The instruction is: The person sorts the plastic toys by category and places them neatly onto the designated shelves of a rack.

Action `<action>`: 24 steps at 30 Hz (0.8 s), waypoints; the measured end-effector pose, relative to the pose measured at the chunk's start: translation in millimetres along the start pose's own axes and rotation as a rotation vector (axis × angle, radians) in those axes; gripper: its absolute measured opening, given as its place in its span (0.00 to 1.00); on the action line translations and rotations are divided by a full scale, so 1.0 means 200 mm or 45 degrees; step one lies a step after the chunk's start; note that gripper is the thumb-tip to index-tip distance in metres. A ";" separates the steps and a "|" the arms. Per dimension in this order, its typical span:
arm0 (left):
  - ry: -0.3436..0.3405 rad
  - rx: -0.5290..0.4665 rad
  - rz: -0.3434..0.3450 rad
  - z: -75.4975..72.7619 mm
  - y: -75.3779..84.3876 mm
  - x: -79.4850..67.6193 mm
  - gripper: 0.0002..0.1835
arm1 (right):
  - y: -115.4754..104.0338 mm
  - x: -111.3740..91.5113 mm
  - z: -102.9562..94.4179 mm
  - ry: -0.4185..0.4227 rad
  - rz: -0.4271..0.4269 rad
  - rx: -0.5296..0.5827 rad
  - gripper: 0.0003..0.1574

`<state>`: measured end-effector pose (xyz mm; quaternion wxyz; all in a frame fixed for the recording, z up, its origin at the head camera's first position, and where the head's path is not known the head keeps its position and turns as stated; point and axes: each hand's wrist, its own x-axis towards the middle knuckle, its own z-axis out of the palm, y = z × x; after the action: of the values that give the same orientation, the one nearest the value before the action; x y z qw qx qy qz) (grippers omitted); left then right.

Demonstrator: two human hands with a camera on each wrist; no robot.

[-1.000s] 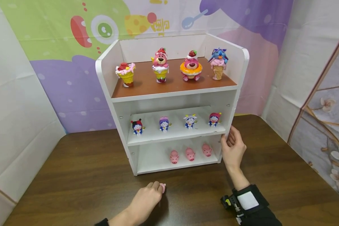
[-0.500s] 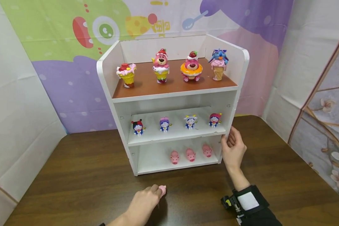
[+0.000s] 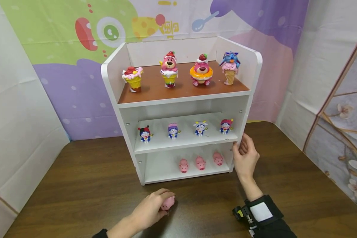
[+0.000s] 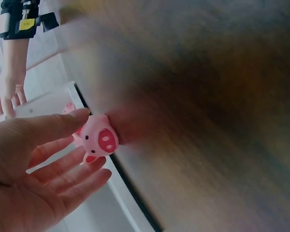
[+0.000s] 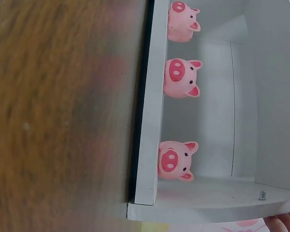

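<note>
In front of the shelf unit, my left hand (image 3: 150,207) holds a pink pig figurine (image 3: 168,202) between thumb and fingers, low over the brown table. The left wrist view shows the pig's face (image 4: 99,137) with its dark pink snout turned outward; whether it touches the table I cannot tell. My right hand (image 3: 246,158) grips the right side panel of the white shelf unit (image 3: 182,178), thumb at the front edge and fingers outside. Three similar pigs, the left pig (image 3: 183,165), the middle pig (image 3: 200,163) and the right pig (image 3: 218,158), stand on the bottom shelf.
Several small blue-and-white figurines, one in a white horned hat (image 3: 200,128), line the middle shelf. Larger ones, such as a pink bear in an orange ring (image 3: 201,71), stand on the brown top board. A printed cloth (image 3: 83,96) hangs behind.
The left hand has rolled over with the pig, so more of the pig and the thumb now show. It has shifted only slightly. The right hand stays on the side panel.
</note>
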<state>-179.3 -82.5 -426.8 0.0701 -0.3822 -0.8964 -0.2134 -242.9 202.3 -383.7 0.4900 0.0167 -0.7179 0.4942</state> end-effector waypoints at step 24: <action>0.268 -0.043 -0.120 0.02 -0.01 0.06 0.14 | 0.00 0.00 0.00 -0.005 0.009 0.008 0.19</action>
<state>-188.1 -73.8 -428.0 0.1470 -0.3162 -0.8974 -0.2705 -243.0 201.9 -384.2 0.4868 0.0166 -0.7173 0.4983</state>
